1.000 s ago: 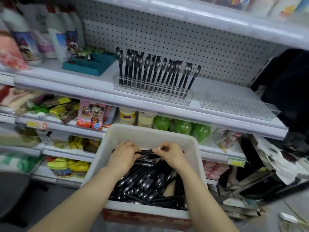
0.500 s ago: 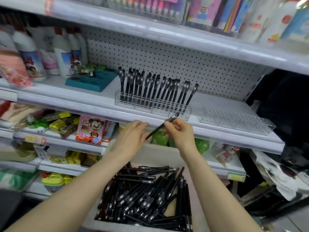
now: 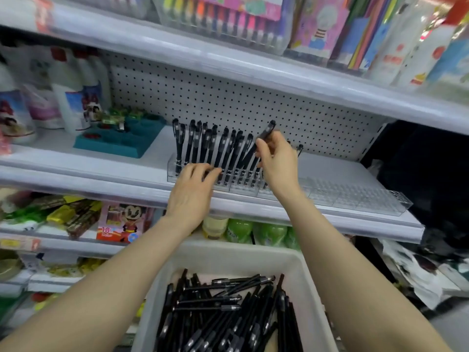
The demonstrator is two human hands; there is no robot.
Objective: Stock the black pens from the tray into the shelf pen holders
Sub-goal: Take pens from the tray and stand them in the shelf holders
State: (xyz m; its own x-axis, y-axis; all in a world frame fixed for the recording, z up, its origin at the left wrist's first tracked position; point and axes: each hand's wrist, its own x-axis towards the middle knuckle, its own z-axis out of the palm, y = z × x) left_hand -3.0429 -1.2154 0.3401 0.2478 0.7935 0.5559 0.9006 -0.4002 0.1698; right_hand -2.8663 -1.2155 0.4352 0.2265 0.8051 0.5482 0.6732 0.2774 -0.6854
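Note:
A white tray [image 3: 307, 283] at the bottom centre holds several loose black pens [image 3: 223, 316]. On the middle shelf a clear pen holder [image 3: 172, 171] stands filled with several upright black pens [image 3: 203, 143]. My right hand [image 3: 278, 161] pinches one black pen [image 3: 264, 137], tilted, over the right end of that filled holder. My left hand [image 3: 193, 189] rests with straight fingers on the holder's front edge. An empty clear pen holder [image 3: 360, 196] lies to the right on the same shelf.
A teal display block [image 3: 119, 141] and white bottles [image 3: 73, 97] stand at the shelf's left. Pegboard [image 3: 253, 105] backs the shelf. The upper shelf carries stationery packs [image 3: 228, 19]. Green items [image 3: 266, 235] and boxed goods [image 3: 121, 222] fill the shelf below.
Both hands rose from in front of the shelf edge up to the pen holder. The right hand carried the pen up over the holder's right end; the left hand reached the holder's front.

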